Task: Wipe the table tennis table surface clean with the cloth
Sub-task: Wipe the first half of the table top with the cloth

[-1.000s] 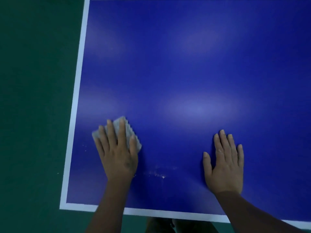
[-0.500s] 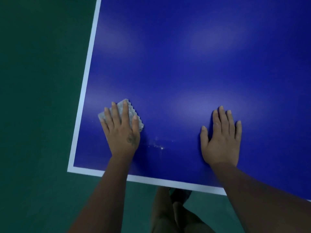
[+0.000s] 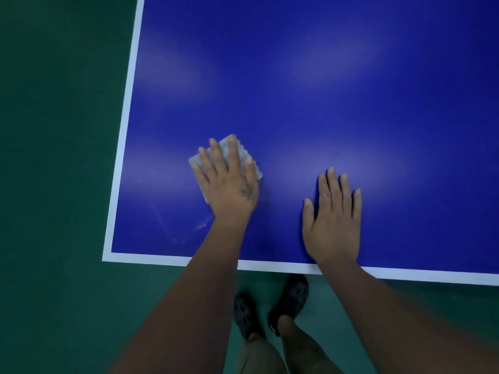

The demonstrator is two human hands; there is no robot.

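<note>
Green floor (image 3: pixel 54 184) surrounded the blue table tennis table (image 3: pixel 324 90), whose white border (image 3: pixel 127 125) met at the near left corner, close to the person. Both forearms reached over the near edge; dark shoes (image 3: pixel 290 298) stood just below it.

Left hand (image 3: pixel 229 182) lay flat, fingers straight and slightly spread, pressing the grey cloth (image 3: pixel 241 155) onto the surface. Cloth sat directly under that hand, its corner poking out past the fingertips and pointing away and slightly right. Right hand (image 3: pixel 333 220) rested flat on bare table, fingers straight, holding nothing, well apart from the cloth.

Faint smears (image 3: pixel 201 225) showed beside the left wrist, toward the corner. These lay behind and left of the cloth, so the left hand was judged the one to take them, by pulling back toward the near edge. Little room remained that way before the border; far more open surface lay ahead and to the right.
</note>
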